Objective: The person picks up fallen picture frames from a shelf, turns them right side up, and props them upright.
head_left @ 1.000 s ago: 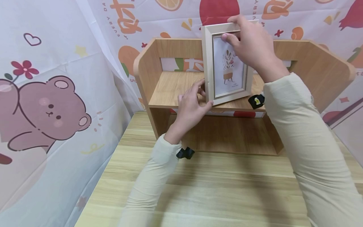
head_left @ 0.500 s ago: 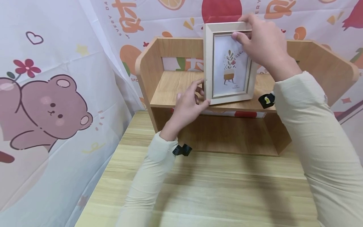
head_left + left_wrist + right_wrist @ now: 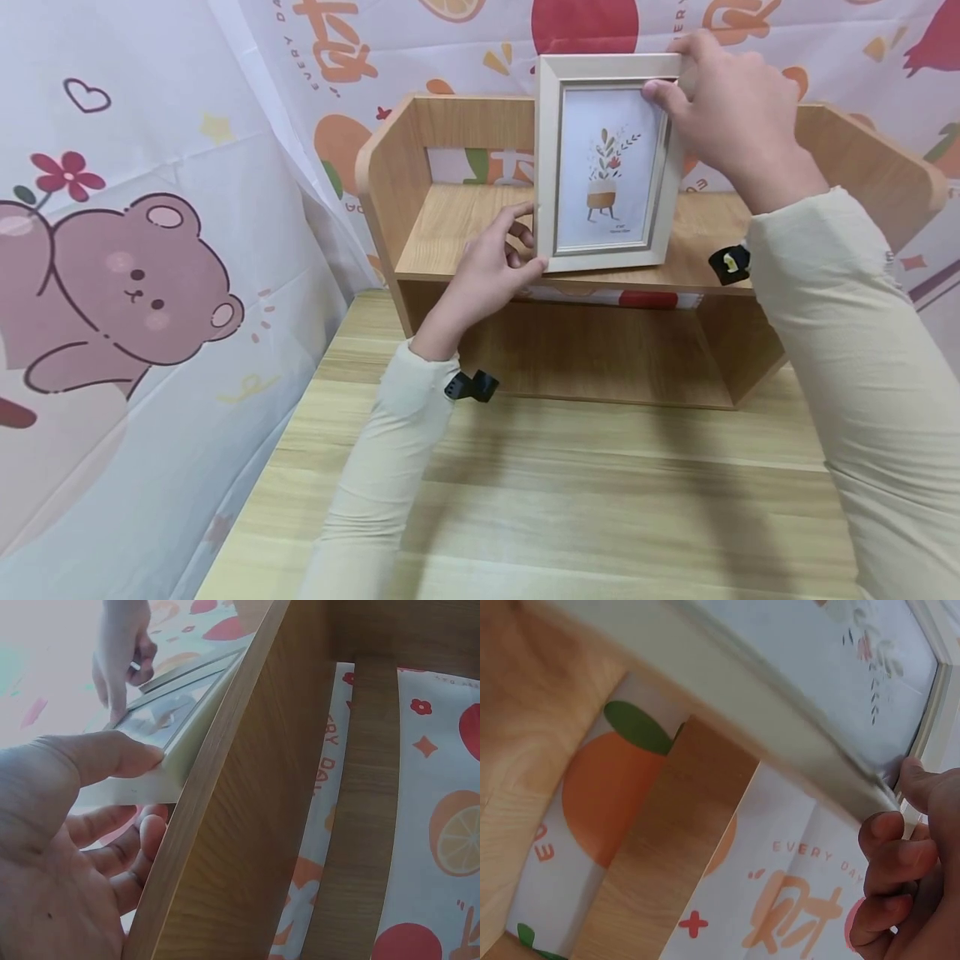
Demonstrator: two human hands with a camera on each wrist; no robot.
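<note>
A cream picture frame point(image 3: 573, 196) with a potted-plant print stands nearly upright on the upper board of a wooden shelf unit point(image 3: 457, 229). My right hand point(image 3: 742, 121) grips its top right corner, thumb on the front and fingers behind. At the lower left corner, my left hand point(image 3: 487, 275) holds the edge. In the left wrist view the left thumb presses on the face of the frame point(image 3: 172, 761), while the other fingers curl on its far side. The right wrist view has the right hand's fingers point(image 3: 885, 825) bent round the frame's corner.
The shelf unit stands on a pale wooden table point(image 3: 600, 500), with a lower compartment point(image 3: 600, 354) under the frame. Behind it hangs a fruit-patterned cloth point(image 3: 450, 50). A bear-printed curtain point(image 3: 135, 283) borders the left side.
The right hand has shifted right along the frame's top to its corner. The frame has turned to face forward more squarely, and the left hand has moved slightly left with its lower corner.
</note>
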